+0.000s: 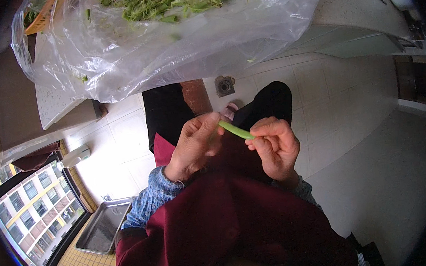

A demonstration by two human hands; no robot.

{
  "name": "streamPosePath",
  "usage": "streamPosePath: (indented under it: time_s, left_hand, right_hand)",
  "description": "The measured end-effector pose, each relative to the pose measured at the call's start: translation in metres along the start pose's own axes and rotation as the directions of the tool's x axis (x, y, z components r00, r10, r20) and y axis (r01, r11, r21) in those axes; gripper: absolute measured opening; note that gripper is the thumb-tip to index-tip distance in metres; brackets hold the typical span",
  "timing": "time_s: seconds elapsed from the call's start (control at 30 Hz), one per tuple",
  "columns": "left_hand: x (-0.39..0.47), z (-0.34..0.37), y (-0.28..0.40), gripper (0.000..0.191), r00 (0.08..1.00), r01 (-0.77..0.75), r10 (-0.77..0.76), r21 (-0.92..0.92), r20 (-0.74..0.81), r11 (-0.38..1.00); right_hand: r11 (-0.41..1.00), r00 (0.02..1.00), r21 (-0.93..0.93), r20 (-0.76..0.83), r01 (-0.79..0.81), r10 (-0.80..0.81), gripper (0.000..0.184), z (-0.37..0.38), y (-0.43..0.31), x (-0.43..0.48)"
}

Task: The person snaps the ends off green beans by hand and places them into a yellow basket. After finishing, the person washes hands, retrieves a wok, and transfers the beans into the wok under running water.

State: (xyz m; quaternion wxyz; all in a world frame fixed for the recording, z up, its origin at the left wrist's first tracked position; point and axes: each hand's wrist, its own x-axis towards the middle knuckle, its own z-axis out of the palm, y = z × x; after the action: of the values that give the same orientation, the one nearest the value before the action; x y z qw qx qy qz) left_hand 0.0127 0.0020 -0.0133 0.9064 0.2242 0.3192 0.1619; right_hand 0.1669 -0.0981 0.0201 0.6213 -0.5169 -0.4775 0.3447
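Above my lap, a green bean pod (236, 130) is stretched slantwise between my two hands. The fingers and thumb of my left hand (198, 142) pinch its upper left end. At its lower right end, the thumb and forefinger of my right hand (274, 142) hold it. Beyond my hands a clear plastic sheet or bag (168, 57) covers a counter and hangs over its front edge. A loose heap of green trimmings and strings (156, 3) lies on the plastic.
An orange plastic basket (43, 15) stands at the far left, partly cut off. A floor drain (225, 85) is set in the tiles beneath the counter. At the lower left, a metal tray (105, 226) rests beside a window (37, 209). A white plastic bottle (74, 157) is nearby.
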Motion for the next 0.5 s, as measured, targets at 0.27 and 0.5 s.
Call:
streamPosePath:
  time_s: [0.27,0.5]
  left_hand:
    - [0.007,-0.008,0.008,0.036,0.993,-0.001,0.002,-0.007,0.114,1.000]
    - [-0.004,0.004,0.009,0.035,0.910,0.018,-0.092,0.183,0.404,0.983]
  right_hand:
    - [0.826,0.922,0.440,0.009,-0.352,0.388,0.014,-0.007,-0.006,0.006]
    - [0.677,0.835,0.541,0.088,-0.499,0.544,0.015,-0.003,0.011,0.010]
